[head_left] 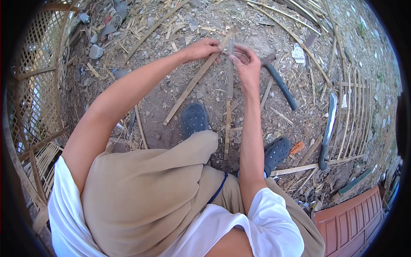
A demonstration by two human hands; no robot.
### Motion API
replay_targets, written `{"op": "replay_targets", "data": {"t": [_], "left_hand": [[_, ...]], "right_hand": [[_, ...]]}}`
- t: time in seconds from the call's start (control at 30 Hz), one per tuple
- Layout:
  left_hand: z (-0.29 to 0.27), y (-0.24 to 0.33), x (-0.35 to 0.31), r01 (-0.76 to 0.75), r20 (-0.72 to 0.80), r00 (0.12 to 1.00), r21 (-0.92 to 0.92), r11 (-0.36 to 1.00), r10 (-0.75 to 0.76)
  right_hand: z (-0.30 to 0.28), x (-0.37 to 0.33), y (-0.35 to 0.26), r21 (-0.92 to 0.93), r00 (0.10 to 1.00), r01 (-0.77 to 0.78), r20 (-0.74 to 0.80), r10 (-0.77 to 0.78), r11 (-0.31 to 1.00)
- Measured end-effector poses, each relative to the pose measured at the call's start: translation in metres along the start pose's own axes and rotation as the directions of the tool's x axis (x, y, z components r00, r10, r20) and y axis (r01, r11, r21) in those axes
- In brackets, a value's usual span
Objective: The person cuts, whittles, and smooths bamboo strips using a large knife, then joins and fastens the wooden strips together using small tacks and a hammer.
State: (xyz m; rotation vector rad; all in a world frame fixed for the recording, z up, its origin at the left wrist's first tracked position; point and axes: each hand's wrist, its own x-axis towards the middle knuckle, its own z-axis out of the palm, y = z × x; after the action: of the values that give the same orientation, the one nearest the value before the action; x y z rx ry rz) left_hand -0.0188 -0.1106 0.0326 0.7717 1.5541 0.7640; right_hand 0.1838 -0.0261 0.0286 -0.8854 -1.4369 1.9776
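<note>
My left hand [204, 49] is closed on a wooden strip [190, 86], which slants from beyond the fingers down to the left. Close beside it, my right hand [248, 65] holds a narrower, greyer wooden slat [230, 81] between thumb and fingers. This slat points almost straight toward me, and its far end meets or nearly meets the slanting strip. Another short strip [227, 132] lies in line below it, between my feet; whether they join I cannot tell. Just right of my right hand, a hammer [280, 85] with a dark handle lies on the ground.
A machete [329, 124] lies at the right beside a slatted wooden frame [357, 113]. Wooden lattice [40, 55] stands at the left. A reddish-brown panelled board [351, 218] is at the lower right. Wood scraps and stones litter the dirt around my dark clogs [195, 120].
</note>
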Motion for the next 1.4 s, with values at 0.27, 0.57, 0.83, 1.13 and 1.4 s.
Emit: {"op": "replay_targets", "data": {"t": [0.27, 0.57, 0.83, 1.13, 1.4], "left_hand": [[0.002, 0.008, -0.004, -0.002, 0.085, 0.996, -0.105, 0.994, 0.011], [0.007, 0.005, 0.002, -0.021, 0.105, 0.993, -0.245, 0.969, 0.048], [0.006, 0.008, -0.002, -0.021, 0.079, 0.996, -0.219, 0.975, 0.039], [0.001, -0.006, 0.001, -0.114, 0.068, 0.989, -0.204, 0.972, 0.13], [0.007, 0.01, -0.005, -0.095, -0.004, 0.995, -0.141, 0.985, 0.095]], "right_hand": [[0.003, -0.003, -0.007, 0.017, 1.0, 0.008, 0.0, -0.008, 1.0], [-0.001, -0.002, -0.004, 0.027, 0.999, -0.021, 0.031, 0.02, 0.999], [0.001, -0.002, -0.003, 0.054, 0.986, -0.156, 0.065, 0.153, 0.986], [0.015, -0.007, 0.001, -0.032, 0.97, -0.181, 0.162, 0.184, 0.983], [0.02, -0.009, 0.002, -0.058, 0.979, -0.166, 0.108, 0.172, 0.984]]}}
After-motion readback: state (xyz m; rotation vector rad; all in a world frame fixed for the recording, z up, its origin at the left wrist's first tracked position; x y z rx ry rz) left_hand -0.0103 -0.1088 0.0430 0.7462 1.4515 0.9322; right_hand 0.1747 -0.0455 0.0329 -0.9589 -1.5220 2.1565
